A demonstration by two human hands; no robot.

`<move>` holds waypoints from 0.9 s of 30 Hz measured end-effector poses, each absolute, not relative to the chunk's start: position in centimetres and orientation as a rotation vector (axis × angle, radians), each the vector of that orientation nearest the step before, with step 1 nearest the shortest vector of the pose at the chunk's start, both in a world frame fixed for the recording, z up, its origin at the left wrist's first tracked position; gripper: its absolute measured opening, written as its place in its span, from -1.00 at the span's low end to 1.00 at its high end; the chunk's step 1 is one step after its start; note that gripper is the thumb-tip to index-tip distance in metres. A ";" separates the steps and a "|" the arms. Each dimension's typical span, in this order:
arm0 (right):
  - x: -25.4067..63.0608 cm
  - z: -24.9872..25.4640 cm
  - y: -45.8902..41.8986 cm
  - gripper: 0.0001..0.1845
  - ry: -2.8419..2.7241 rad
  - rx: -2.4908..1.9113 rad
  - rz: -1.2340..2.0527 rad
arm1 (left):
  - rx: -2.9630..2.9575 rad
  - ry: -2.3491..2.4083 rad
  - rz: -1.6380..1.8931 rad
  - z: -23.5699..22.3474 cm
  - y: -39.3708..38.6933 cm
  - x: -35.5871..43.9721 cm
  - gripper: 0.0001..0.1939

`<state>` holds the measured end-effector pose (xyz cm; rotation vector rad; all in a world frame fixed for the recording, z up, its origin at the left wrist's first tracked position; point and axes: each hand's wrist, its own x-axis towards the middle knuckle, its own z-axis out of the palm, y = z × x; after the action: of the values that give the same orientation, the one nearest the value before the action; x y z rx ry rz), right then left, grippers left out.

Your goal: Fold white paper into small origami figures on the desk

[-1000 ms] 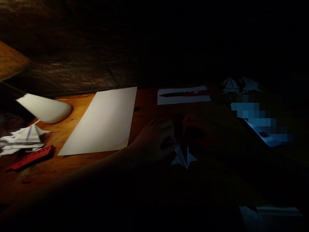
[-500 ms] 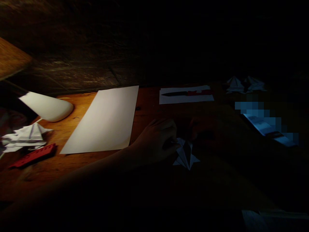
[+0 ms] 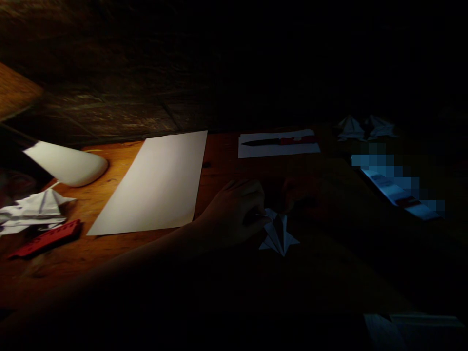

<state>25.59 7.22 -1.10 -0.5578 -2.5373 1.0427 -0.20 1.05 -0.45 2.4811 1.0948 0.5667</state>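
Note:
A small folded white paper figure (image 3: 279, 235) with pointed corners lies low in the middle, in deep shadow. My left hand (image 3: 239, 207) is closed at its upper left edge, pinching the paper between thumb and fingers. At the figure's upper right is my right hand (image 3: 303, 194), so dark that only a faint reddish outline of fingers shows. Whether those fingers grip the paper cannot be made out.
A large white sheet (image 3: 153, 185) lies left of centre. Behind, a knife (image 3: 278, 141) rests on smaller paper sheets (image 3: 252, 151). Folded paper figures (image 3: 351, 129) stand far right, near a lit phone-like screen (image 3: 398, 192). At left are a lamp (image 3: 69, 163), crumpled-looking folded paper (image 3: 40, 209) and a red object (image 3: 47, 239).
The whole view has shifted slightly, so things sit a little further left. My right hand's fingers appear slightly closer to the paper figure. My left hand keeps its pinch.

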 end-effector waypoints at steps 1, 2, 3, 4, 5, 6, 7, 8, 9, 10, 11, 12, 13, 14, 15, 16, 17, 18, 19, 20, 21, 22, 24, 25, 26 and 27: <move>25.6 -1.2 7.3 -0.78 -2.536 -0.549 1.037 | 2.481 1.092 0.571 -0.5 1.1 -0.2 -0.84; 25.6 -1.3 7.3 -0.78 -2.535 -0.535 1.030 | 2.480 1.089 0.571 -0.5 1.1 -0.2 -0.84; 25.6 -1.4 7.3 -0.79 -2.528 -0.520 1.021 | 2.479 1.088 0.570 -0.5 1.1 -0.2 -0.83; 25.6 -1.5 7.3 -0.80 -2.519 -0.505 1.014 | 2.478 1.090 0.569 -0.5 1.1 -0.2 -0.83; 25.6 -1.6 7.3 -0.81 -2.511 -0.498 1.010 | 2.478 1.091 0.569 -0.6 1.1 -0.2 -0.82; 25.6 -1.6 7.3 -0.83 -2.506 -0.501 1.007 | 2.478 1.091 0.571 -0.6 1.0 -0.2 -0.82; 25.6 -1.7 7.3 -0.84 -2.503 -0.506 1.005 | 2.478 1.091 0.572 -0.6 1.0 -0.3 -0.82; 25.6 -1.6 7.3 -0.85 -2.501 -0.509 1.002 | 2.475 1.091 0.574 -0.6 1.0 -0.3 -0.82; 25.5 -1.6 7.3 -0.86 -2.503 -0.516 1.000 | 2.473 1.088 0.574 -0.6 1.0 -0.3 -0.82; 25.5 -1.5 7.2 -0.87 -2.501 -0.523 0.997 | 2.471 1.084 0.577 -0.6 1.0 -0.3 -0.83; 25.5 -1.5 7.2 -0.88 -2.503 -0.533 0.996 | 2.472 1.079 0.581 -0.6 1.0 -0.3 -0.82; 25.5 -1.4 7.2 -0.89 -2.505 -0.547 0.993 | 2.473 1.076 0.585 -0.5 1.0 -0.3 -0.82; 25.6 -1.4 7.2 -0.89 -2.507 -0.564 0.989 | 2.475 1.076 0.590 -0.5 1.1 -0.3 -0.82; 25.6 -1.4 7.2 -0.90 -2.510 -0.582 0.980 | 2.475 1.074 0.593 -0.5 1.1 -0.3 -0.82; 25.7 -1.5 7.3 -0.90 -2.513 -0.594 0.965 | 2.473 1.073 0.594 -0.5 1.1 -0.3 -0.83; 25.8 -1.5 7.3 -0.91 -2.519 -0.605 0.951 | 2.467 1.074 0.593 -0.5 1.1 -0.2 -0.83; 25.8 -1.6 7.3 -0.92 -2.526 -0.614 0.936 | 2.460 1.077 0.591 -0.5 1.1 -0.2 -0.84; 25.8 -1.6 7.4 -0.93 -2.528 -0.617 0.926 | 2.456 1.078 0.588 -0.5 1.1 -0.2 -0.84; 25.8 -1.7 7.4 -0.94 -2.531 -0.617 0.924 | 2.453 1.080 0.585 -0.5 1.1 -0.2 -0.84; 25.8 -1.7 7.5 -0.95 -2.530 -0.614 0.931 | 2.452 1.084 0.582 -0.5 1.1 -0.2 -0.84; 25.8 -1.7 7.5 -0.96 -2.527 -0.610 0.941 | 2.454 1.090 0.580 -0.5 1.1 -0.2 -0.84; 25.7 -1.6 7.5 -0.97 -2.525 -0.607 0.954 | 2.458 1.093 0.578 -0.4 1.1 -0.2 -0.84; 25.6 -1.5 7.4 -0.97 -2.516 -0.617 0.972 | 2.467 1.092 0.582 -0.4 1.1 -0.2 -0.83; 25.6 -1.3 7.4 -0.97 -2.514 -0.629 0.978 | 2.469 1.090 0.585 -0.4 1.1 -0.2 -0.83; 25.5 -1.2 7.4 -0.98 -2.513 -0.640 0.988 | 2.470 1.087 0.585 -0.4 1.1 -0.2 -0.83; 25.5 -1.0 7.3 -0.97 -2.515 -0.651 1.001 | 2.468 1.085 0.586 -0.4 1.2 -0.2 -0.83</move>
<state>25.45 7.31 -1.05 -0.6513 -2.5147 1.0006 -0.17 1.17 -0.41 2.4676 1.0850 0.5864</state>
